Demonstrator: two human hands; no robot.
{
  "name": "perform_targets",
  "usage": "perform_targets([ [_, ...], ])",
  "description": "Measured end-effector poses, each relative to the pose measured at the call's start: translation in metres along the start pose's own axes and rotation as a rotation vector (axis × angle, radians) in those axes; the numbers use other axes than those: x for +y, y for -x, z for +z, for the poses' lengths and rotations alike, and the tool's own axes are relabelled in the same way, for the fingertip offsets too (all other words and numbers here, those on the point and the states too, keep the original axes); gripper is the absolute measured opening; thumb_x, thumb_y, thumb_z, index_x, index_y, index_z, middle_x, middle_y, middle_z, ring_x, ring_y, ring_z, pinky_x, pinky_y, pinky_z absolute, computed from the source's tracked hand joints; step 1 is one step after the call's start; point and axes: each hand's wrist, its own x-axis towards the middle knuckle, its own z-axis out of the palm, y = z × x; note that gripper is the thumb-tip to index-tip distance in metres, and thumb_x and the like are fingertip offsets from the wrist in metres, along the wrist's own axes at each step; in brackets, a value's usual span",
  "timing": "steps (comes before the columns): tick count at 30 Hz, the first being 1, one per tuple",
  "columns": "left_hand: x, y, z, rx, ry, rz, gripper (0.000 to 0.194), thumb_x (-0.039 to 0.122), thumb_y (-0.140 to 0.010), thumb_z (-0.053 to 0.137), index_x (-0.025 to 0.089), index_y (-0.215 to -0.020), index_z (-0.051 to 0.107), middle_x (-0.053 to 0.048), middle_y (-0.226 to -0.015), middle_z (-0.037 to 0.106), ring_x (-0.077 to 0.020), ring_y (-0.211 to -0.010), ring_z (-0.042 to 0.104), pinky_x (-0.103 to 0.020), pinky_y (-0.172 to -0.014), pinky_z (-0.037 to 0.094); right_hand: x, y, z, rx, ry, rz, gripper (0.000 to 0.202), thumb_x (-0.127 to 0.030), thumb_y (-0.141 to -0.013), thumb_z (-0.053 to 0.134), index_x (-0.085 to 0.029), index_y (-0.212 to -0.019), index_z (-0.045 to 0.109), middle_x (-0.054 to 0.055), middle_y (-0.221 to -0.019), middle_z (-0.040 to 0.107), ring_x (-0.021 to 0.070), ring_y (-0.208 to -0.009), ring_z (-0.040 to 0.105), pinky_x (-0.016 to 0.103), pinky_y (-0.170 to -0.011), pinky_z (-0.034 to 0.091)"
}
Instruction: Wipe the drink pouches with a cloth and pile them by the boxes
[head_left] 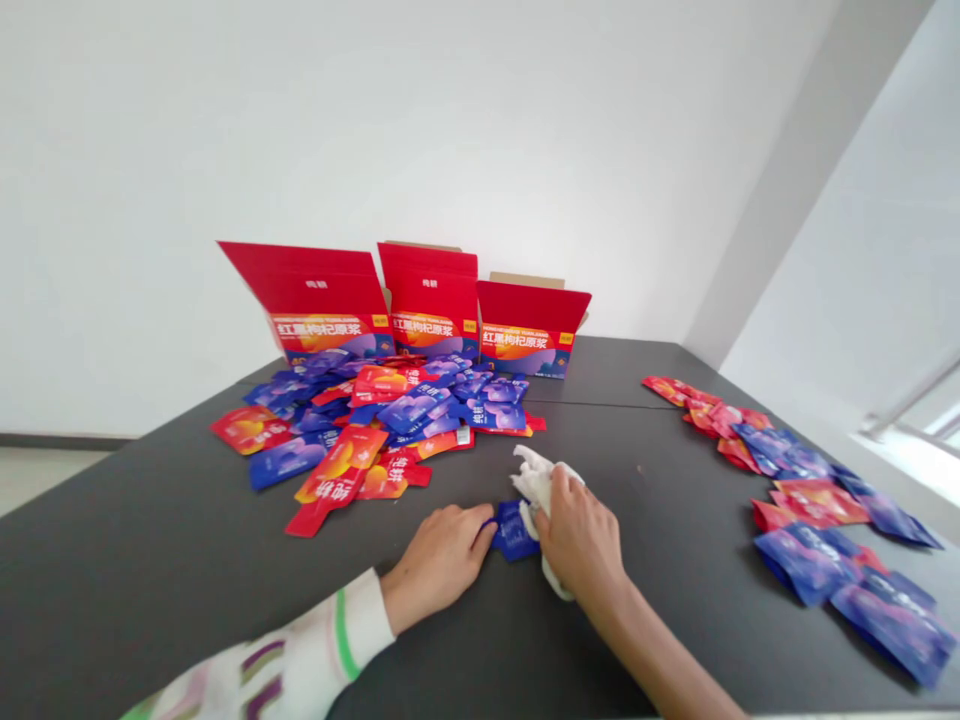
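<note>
A blue sachet (516, 532) lies on the dark table between my hands. My left hand (448, 560) pinches its left end, fingers closed. In my right hand (581, 535) is a crumpled white cloth (537, 478), gripped and pressed against the right part of the sachet, which it partly covers. To the left, beyond my left hand, spreads a loose pile of red sachets (346, 470) and blue sachets (416, 408). My right hand is apart from the other sachets.
Three red boxes with raised lids, a left box (330, 325), a middle box (435, 325) and a right box (526, 342), stand behind the pile by the wall (480, 120). Along the table's right side runs a row of red and blue sachets (810, 560).
</note>
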Motion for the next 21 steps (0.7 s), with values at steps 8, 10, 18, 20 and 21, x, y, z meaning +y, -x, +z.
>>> perform_targets([
  [8, 0.0, 0.001, 0.001, 0.006, -0.019, 0.038, 0.031, 0.034, -0.093, 0.03, 0.022, -0.094, 0.059, -0.007, -0.085, 0.066, -0.0229, -0.08, 0.062, -0.033, -0.072, 0.044, -0.003, 0.002, -0.001, 0.009, 0.03, -0.131, 0.028, -0.024, -0.081, 0.053, -0.02, -0.108, 0.047, 0.008, -0.097, 0.059, 0.0239, -0.089, 0.059, 0.034, -0.075, 0.045],
  [10, 0.001, 0.001, 0.001, 0.013, -0.022, 0.045, 0.033, 0.036, -0.094, 0.029, 0.023, -0.095, 0.059, -0.007, -0.085, 0.066, -0.0228, -0.08, 0.062, -0.033, -0.072, 0.044, -0.001, -0.001, -0.001, 0.018, 0.062, -0.038, 0.027, -0.026, -0.083, 0.051, -0.018, -0.109, 0.046, 0.008, -0.095, 0.059, 0.0246, -0.086, 0.059, 0.034, -0.072, 0.045],
  [18, 0.002, 0.002, 0.0, 0.012, -0.038, 0.067, 0.032, 0.035, -0.094, 0.029, 0.024, -0.098, 0.059, -0.007, -0.083, 0.066, -0.0223, -0.079, 0.062, -0.033, -0.072, 0.045, 0.005, -0.005, 0.001, 0.012, 0.089, -0.108, 0.029, -0.028, -0.083, 0.051, -0.019, -0.11, 0.045, 0.008, -0.096, 0.059, 0.0233, -0.087, 0.059, 0.033, -0.073, 0.045],
  [20, 0.002, 0.003, 0.0, 0.017, -0.041, 0.068, 0.033, 0.036, -0.094, 0.027, 0.024, -0.097, 0.058, -0.007, -0.082, 0.066, -0.0229, -0.078, 0.062, -0.033, -0.071, 0.045, 0.006, -0.007, 0.0, 0.019, 0.125, -0.033, 0.024, -0.027, -0.085, 0.048, -0.018, -0.107, 0.046, 0.009, -0.093, 0.06, 0.0234, -0.085, 0.059, 0.033, -0.072, 0.045],
  [21, 0.002, 0.003, 0.0, 0.017, -0.044, 0.07, 0.033, 0.035, -0.094, 0.028, 0.024, -0.097, 0.058, -0.007, -0.082, 0.066, -0.0233, -0.077, 0.063, -0.034, -0.07, 0.045, 0.004, -0.006, 0.0, 0.025, 0.133, -0.046, 0.021, -0.025, -0.085, 0.047, -0.019, -0.105, 0.047, 0.008, -0.093, 0.059, 0.0234, -0.086, 0.059, 0.033, -0.073, 0.045],
])
